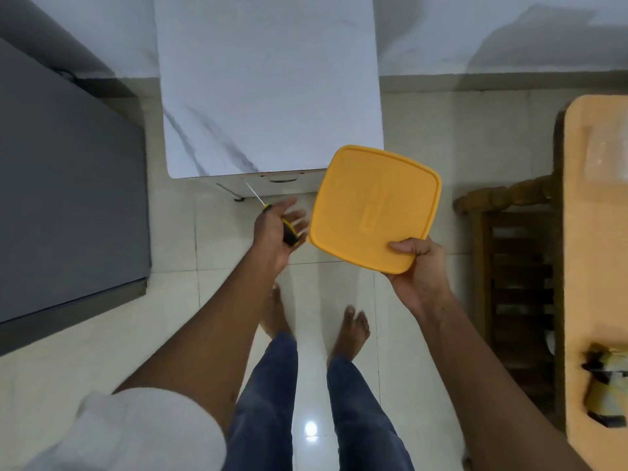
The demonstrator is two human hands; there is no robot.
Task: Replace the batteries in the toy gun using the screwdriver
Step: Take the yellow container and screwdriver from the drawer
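Observation:
My left hand (277,232) grips a screwdriver (272,214) with a black and yellow handle; its thin metal shaft points up and left toward the marble table's front edge. A yellow square container with a lid (373,207) is held in my right hand (418,266) by its near right corner, tilted, over the floor. A blurred dark and yellow object (606,392) lies on the wooden table at the far right; I cannot tell whether it is the toy gun. No batteries are visible.
A white marble-topped table (268,79) stands ahead. A dark grey cabinet (68,198) is at the left. A light wooden table (598,232) and a dark wooden chair (509,266) stand at the right. My bare feet stand on a glossy tiled floor (102,351).

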